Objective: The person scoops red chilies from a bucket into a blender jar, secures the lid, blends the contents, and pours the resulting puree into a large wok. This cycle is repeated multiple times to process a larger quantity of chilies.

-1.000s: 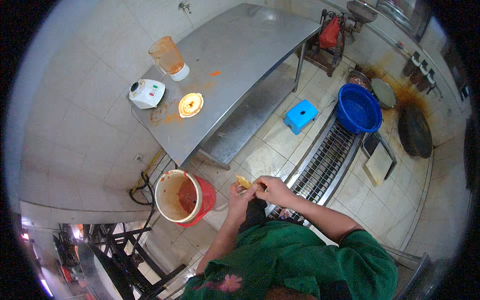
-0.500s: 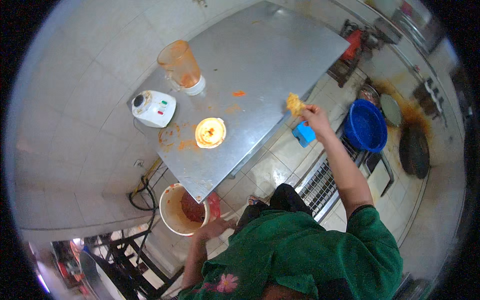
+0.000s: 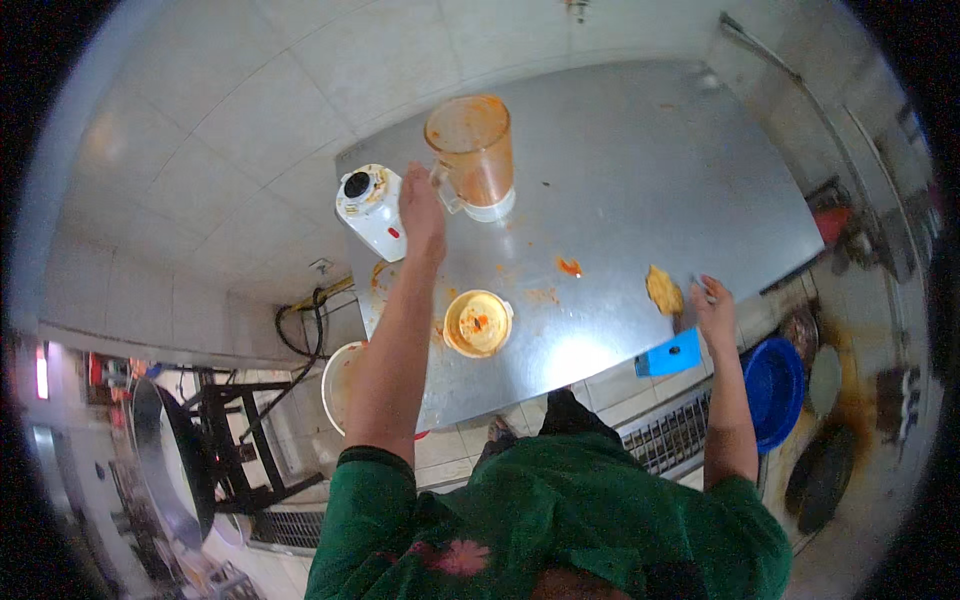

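My left hand (image 3: 420, 205) reaches over the table between the white blender base (image 3: 375, 210) and the handle of the blender jug (image 3: 475, 155). Its fingers are stretched out, close to the handle; whether they touch it I cannot tell. Orange residue coats the inside of the clear jug, which stands upright on its white collar. At the table's right side, my right hand (image 3: 715, 310) is slightly blurred, fingers loosely parted. Just left of it is a crumpled yellow piece, perhaps a cloth (image 3: 664, 291), apart from the fingers. A pale round lid or bowl (image 3: 478, 323) with orange smears sits nearer me.
The steel table (image 3: 620, 180) carries orange spills (image 3: 569, 267). Below its near left edge stands a white bucket (image 3: 345, 385), partly behind my left arm. A light-blue box (image 3: 668, 356) and a dark-blue basin (image 3: 775, 395) are at the right, beside a floor grate (image 3: 670, 435).
My left hand has risen from beside the bucket to the blender. The yellow piece has left my right hand's grasp and is at the table's right side. The view has shifted.
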A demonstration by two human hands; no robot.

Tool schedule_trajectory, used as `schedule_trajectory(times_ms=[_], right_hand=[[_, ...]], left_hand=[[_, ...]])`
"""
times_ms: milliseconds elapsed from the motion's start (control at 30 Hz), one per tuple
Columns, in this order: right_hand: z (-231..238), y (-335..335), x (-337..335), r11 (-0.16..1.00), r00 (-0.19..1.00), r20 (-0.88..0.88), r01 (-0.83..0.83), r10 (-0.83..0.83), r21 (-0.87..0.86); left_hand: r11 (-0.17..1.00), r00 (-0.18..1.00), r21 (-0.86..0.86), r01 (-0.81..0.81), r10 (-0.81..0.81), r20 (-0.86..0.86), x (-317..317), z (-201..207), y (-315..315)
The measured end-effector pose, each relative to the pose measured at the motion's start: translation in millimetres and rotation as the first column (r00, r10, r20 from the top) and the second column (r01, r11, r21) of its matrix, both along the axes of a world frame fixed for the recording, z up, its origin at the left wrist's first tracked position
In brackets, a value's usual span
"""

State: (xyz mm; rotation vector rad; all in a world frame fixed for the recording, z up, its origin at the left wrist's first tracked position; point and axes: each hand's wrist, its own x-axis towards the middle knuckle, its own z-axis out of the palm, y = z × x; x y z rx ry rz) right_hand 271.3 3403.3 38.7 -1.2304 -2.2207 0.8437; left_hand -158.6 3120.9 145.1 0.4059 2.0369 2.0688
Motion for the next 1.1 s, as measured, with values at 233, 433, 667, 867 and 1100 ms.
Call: schedule_trajectory(times_ms=[233,433,667,867,1100], right_hand=[[18.2,25.9,-20.4,0.989,0.975,-0.22,-0.002,-0.031,-0.148],[66.5,-18.1,-84.5,0.979,0.911,-0.389,-0.184,0.135,-0.092],[113.2,-155.5,-130.0,0.153,0.45,-0.555,-0.853,0.699,-0.499],[71.3,-377.1,-152.4,-0.486,-0.218,-0.515,-0.737,0.829,-0.47],[-135.5,-630.6,-224.6,0.052,0.181,-0.177,-0.825,0.967,-0.563]], left_hand=[[0.866,0.848,-0.051,-0.497,0.497,0.182,7.7,-2.7,63.7],[0.797,0.818,0.28,-0.535,0.406,0.408,36.8,72.3,8.2],[0.701,0.902,0.583,-0.411,0.407,0.146,90.8,142.3,-232.7],[0.495,0.598,0.478,-0.726,0.798,0.082,151.9,74.4,-436.9],[0.305,0.338,-0.26,-0.916,0.937,-0.089,210.7,-89.2,-607.0]])
